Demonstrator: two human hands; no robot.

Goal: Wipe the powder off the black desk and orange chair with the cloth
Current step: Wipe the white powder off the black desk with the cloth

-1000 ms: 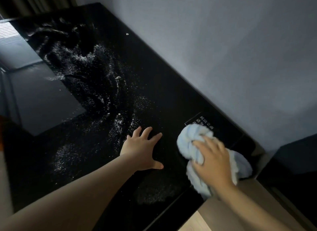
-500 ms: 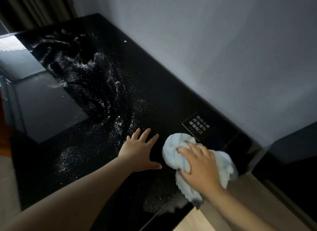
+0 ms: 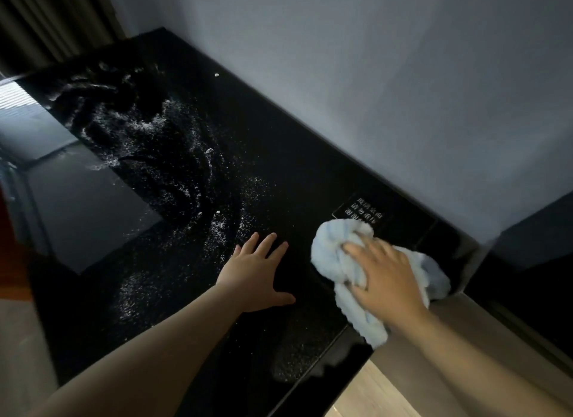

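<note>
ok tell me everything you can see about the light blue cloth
The light blue fluffy cloth looks like soft terry or microfibre with faint paler stripes. It is bunched into a loose wad, not folded, and lies on the glossy black desk near its right end, just below a small label with white lettering. The right hand presses down on its middle, fingers spread over it. One tail hangs past the desk's front edge. The left hand lies flat beside it, apart.

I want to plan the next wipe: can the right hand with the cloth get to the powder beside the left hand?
Probably yes: the right hand presses the cloth on the desk; only the flat left hand lies before the powder.
</note>
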